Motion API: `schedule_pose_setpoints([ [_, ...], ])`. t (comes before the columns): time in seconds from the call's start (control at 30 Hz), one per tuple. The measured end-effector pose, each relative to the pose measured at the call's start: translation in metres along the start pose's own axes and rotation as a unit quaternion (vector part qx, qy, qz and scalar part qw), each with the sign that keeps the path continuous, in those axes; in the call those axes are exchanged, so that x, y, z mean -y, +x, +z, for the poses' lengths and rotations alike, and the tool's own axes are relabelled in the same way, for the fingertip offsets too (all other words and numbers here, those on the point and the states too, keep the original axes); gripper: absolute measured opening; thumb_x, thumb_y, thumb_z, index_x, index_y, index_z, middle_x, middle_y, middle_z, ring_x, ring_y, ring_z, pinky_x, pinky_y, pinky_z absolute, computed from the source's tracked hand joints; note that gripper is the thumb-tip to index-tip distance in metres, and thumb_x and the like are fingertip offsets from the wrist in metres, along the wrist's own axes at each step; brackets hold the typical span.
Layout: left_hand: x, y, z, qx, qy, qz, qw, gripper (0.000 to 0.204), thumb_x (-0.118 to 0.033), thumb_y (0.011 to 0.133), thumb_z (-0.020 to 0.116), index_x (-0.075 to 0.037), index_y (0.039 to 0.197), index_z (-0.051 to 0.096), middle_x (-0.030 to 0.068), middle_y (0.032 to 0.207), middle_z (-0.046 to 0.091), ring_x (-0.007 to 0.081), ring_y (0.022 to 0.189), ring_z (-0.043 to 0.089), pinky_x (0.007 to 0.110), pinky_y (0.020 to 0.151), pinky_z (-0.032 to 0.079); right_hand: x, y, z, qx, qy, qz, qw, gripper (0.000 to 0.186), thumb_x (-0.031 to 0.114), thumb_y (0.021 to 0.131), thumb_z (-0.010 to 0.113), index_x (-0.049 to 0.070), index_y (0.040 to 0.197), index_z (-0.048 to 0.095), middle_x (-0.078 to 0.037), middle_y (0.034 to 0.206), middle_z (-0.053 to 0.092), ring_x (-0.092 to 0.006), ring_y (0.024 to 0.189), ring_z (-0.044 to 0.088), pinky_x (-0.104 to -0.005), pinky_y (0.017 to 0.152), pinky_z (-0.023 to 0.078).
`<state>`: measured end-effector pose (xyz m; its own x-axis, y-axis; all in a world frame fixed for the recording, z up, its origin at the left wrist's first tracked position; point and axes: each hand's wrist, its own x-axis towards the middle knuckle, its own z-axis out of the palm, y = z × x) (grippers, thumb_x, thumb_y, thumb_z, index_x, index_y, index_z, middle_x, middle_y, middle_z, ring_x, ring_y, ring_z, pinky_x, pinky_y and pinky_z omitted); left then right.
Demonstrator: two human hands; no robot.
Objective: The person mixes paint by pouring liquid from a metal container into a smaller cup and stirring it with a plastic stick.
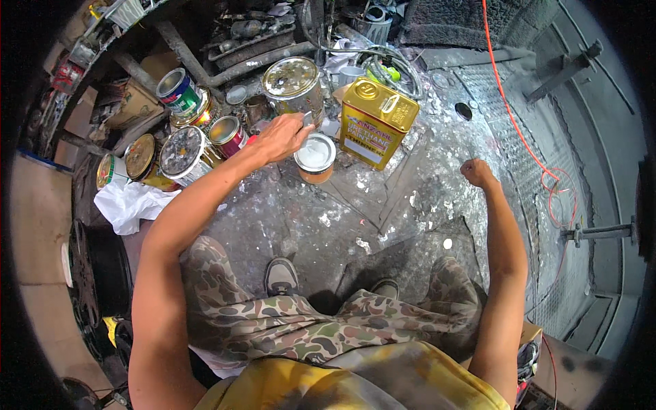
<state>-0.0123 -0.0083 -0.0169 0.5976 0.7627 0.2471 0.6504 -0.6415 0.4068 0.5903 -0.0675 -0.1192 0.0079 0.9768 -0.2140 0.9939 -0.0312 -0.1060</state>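
My left hand [283, 138] reaches out over the cans, its fingers closed on a small grey flat piece [307, 119] whose kind I cannot make out. Just below and to the right of those fingers stands a small can [316, 158] with a whitish top and an orange-brown side. A gold rectangular thinner tin [378, 123] is upright to its right, with a round cap and a handle on top. Beyond my left hand sits a large paint-stained can [291, 80]. Away to the right, my right hand [476, 172] is a closed fist above the floor, with nothing seen sticking out.
Several paint cans crowd the left, among them a white drip-streaked can [183, 156] and a green-labelled can [179, 96]. White plastic [126, 205] lies before them. An orange hose [504, 89] runs down the right side. A coiled cable [403, 75] lies at the back.
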Motion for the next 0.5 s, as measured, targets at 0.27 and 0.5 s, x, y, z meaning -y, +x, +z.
schedule_pose_setpoints([
  [0.27, -0.011, 0.000, 0.003, 0.028, -0.213, -0.148, 0.965, 0.038, -0.031, 0.104, 0.058, 0.006, 0.105, 0.068, 0.0292, 0.095, 0.069, 0.0423, 0.081, 0.068, 0.051, 0.075, 0.051, -0.007, -0.008, 0.001, -0.002, 0.021, -0.008, 1.000, 0.026, 0.026, 0.084, 0.065, 0.006, 0.093, 0.079, -0.025, 0.093, 0.073, -0.0432, 0.090, 0.072, -0.0491, 0.087, 0.057],
  [0.5, 0.000, 0.005, -0.006, 0.095, 0.018, -0.085, 0.992, 0.034, -0.028, 0.105, 0.058, 0.003, 0.113, 0.069, 0.0223, 0.098, 0.072, 0.0385, 0.068, 0.067, 0.046, 0.073, 0.055, -0.006, -0.003, 0.004, -0.004, 0.028, -0.017, 0.999, 0.025, 0.025, 0.085, 0.064, 0.005, 0.092, 0.079, -0.024, 0.093, 0.073, -0.0440, 0.090, 0.071, -0.0492, 0.087, 0.057],
])
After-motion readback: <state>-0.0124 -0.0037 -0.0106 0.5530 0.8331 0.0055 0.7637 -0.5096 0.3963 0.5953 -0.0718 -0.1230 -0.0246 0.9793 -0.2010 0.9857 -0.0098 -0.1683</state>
